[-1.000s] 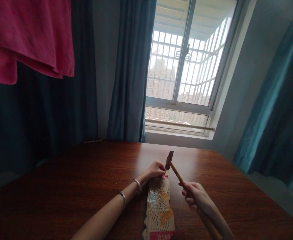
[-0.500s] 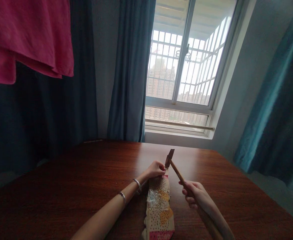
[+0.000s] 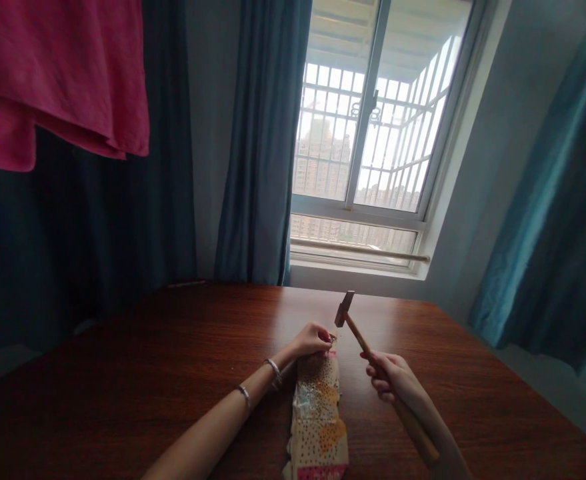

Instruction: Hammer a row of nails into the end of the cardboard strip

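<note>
My right hand [image 3: 395, 380] is wrapped round the wooden handle of a hammer [image 3: 357, 329]. The dark metal hammer head is raised above the far end of a long, flat strip of cardboard [image 3: 319, 403], patterned with dark specks, orange patches and pink bands. My left hand [image 3: 313, 339] rests at that far end, its thumb and forefinger pinched together. Between the fingertips is something small that I cannot make out. Two silver bracelets [image 3: 274, 368] circle the left wrist and forearm.
The cardboard lies on a glossy brown wooden table [image 3: 173, 373]. Behind the table are a barred window [image 3: 347, 208] and a blue curtain [image 3: 263, 147], with another curtain [image 3: 527, 220] on the right. A pink cloth [image 3: 63, 73] hangs at the upper left.
The hammer has lifted off the far end of the cardboard, its head moving up and to the right with my right hand. My left hand stays in place.
</note>
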